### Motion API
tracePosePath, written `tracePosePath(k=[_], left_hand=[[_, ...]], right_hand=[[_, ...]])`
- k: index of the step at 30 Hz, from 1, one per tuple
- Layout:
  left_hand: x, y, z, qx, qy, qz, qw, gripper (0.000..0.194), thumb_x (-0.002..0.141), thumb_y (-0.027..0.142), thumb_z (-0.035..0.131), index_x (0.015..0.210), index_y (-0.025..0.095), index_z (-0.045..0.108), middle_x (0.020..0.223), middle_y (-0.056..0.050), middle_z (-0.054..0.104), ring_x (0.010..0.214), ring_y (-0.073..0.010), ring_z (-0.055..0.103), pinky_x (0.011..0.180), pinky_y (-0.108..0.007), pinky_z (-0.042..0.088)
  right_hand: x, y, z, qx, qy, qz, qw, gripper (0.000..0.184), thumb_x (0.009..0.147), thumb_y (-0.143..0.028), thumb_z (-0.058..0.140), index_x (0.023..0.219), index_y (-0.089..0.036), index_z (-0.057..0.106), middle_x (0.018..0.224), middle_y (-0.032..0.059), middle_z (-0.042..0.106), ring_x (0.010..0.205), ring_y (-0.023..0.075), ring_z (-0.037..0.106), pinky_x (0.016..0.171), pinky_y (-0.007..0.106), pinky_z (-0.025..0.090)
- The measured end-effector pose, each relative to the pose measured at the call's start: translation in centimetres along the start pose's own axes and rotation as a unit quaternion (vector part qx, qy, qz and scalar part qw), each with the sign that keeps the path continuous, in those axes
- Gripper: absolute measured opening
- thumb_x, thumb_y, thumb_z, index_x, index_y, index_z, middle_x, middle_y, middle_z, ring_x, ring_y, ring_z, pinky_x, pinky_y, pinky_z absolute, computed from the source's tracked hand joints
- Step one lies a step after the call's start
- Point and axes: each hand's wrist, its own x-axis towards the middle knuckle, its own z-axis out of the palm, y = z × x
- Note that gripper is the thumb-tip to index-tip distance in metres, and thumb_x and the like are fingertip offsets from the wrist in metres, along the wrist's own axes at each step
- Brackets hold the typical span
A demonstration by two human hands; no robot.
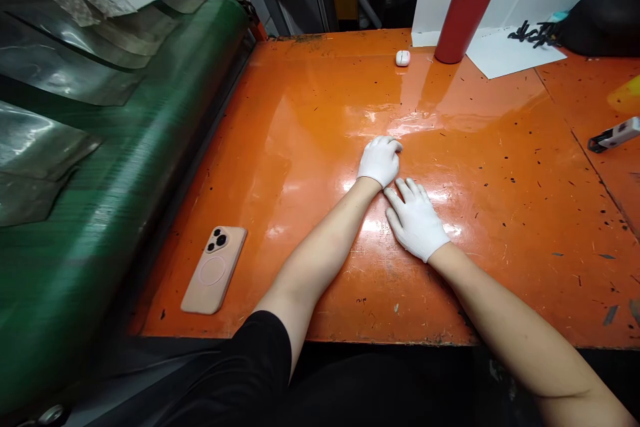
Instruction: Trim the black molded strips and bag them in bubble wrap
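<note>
My left hand (380,160), in a white glove, rests on the orange tabletop (310,167) near its middle. Its fingers bend down and away from me, so their tips are hidden, and no object shows around it. Just nearer and to the right lies my right hand (416,220), also in a white glove. That one is palm down and open, its fingers stretched out on the table and pointing toward the left wrist. Nothing is visible under the right hand.
A green roller belt (130,167) with clear plastic flaps runs along the left. A phone (214,270) lies at the front left. Farther back are a small white case (403,58), a red bottle (467,10), paper (505,57) and a black cap (603,23). A cutter (615,135) sits at right.
</note>
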Motion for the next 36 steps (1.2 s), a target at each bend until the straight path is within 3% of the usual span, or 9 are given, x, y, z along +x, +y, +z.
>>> tracePosePath(k=[36], left_hand=[[-0.01, -0.04, 0.09, -0.001, 0.001, -0.002, 1.0, 0.038, 0.097, 0.012, 0.046, 0.115, 0.024, 0.078, 0.137, -0.008, 0.07, 0.133, -0.0264, 0.057, 0.116, -0.042, 0.044]], right_hand=[[0.0, -0.1, -0.02, -0.001, 0.002, 0.001, 1.0, 0.055, 0.108, -0.033, 0.035, 0.154, -0.012, 0.056, 0.161, 0.0228, 0.047, 0.152, 0.0403, 0.037, 0.125, 0.059, 0.031]])
